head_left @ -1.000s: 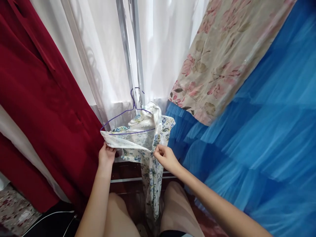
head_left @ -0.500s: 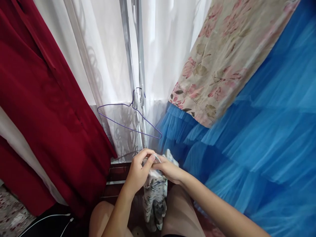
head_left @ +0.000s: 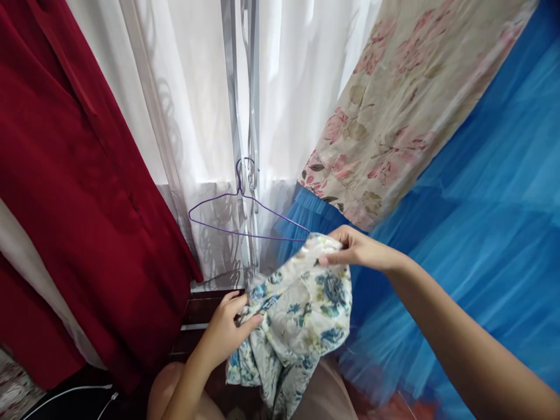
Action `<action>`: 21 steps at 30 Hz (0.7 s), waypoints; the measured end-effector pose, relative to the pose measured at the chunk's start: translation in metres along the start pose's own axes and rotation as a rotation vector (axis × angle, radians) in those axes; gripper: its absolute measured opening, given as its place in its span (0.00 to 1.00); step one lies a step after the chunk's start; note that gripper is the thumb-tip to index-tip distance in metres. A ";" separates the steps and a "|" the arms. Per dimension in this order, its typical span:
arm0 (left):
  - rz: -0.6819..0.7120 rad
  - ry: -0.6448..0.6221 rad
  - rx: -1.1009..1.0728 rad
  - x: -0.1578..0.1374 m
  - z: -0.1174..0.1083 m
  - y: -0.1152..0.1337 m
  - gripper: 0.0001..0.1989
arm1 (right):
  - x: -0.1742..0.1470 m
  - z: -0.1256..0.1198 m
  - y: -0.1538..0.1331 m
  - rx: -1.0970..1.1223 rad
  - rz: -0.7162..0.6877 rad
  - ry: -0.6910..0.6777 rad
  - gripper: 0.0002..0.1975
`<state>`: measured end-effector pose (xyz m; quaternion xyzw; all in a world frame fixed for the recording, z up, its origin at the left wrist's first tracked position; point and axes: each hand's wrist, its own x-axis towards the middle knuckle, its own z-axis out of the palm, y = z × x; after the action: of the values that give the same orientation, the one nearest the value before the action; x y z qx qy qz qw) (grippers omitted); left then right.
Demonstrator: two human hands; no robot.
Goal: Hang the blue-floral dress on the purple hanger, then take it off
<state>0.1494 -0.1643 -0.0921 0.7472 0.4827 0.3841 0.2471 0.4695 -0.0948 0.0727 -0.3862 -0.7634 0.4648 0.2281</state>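
Observation:
Between my hands spreads a white garment with blue and green flowers; its folds fall over my lap. My right hand pinches its upper right corner between thumb and fingers. Lower down, my left hand is closed on its left edge. Just above hangs a purple wire hanger, hooked on a grey metal stand. The hanger's right tip meets the garment's top corner and is hidden there; I cannot tell whether it is inside or behind the cloth.
Dark red cloth hangs on the left, with white curtains behind the stand. To the right hang a beige floral cloth and a ruffled blue tulle dress. A white cable lies at lower left.
My hands have moved apart, the right one up and rightward, stretching the garment open. The hanger has shifted slightly right, and its right end now touches the cloth.

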 end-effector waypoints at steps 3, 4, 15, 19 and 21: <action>-0.014 0.070 0.053 -0.010 -0.028 0.000 0.11 | 0.031 -0.034 0.007 0.049 -0.117 0.310 0.12; -0.015 0.097 0.048 -0.013 -0.035 0.004 0.10 | 0.046 -0.040 0.009 0.089 -0.176 0.399 0.12; 0.037 0.094 0.146 -0.025 -0.088 0.006 0.07 | 0.147 0.030 0.015 0.261 -0.219 0.276 0.15; 0.028 0.056 0.383 -0.007 -0.129 -0.046 0.10 | 0.121 0.017 0.007 0.326 -0.231 0.214 0.16; 0.031 0.018 0.430 0.015 -0.149 -0.069 0.10 | 0.114 0.006 0.000 0.317 -0.227 0.168 0.19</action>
<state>-0.0048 -0.1228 -0.0509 0.7866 0.5443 0.2827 0.0717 0.3972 -0.0065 0.0689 -0.2941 -0.6977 0.5167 0.3997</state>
